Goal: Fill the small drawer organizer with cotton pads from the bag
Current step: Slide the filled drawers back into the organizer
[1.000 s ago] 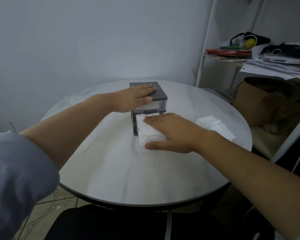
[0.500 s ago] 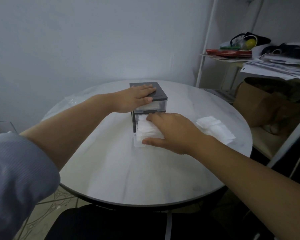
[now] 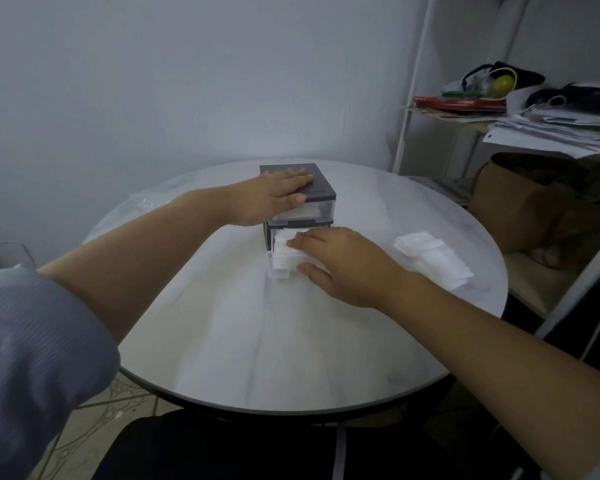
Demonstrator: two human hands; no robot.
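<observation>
The small drawer organizer, dark grey with clear drawers, stands at the middle of the round table. My left hand lies flat on its lid, thumb at the front edge, holding it down. The upper drawer is closed and shows white pads inside. The lower drawer sticks partly out and is full of white cotton pads. My right hand lies over those pads, with the thumb against the drawer's front. A clear plastic bag lies at the table's far left edge.
A loose pile of cotton pads lies on the table right of my right hand. Beyond the table on the right are a white metal shelf with papers and a brown cardboard box. A wall stands close behind the table.
My right hand has moved forward and the lower drawer has slid further into the organizer. My left hand has stayed on the lid.
</observation>
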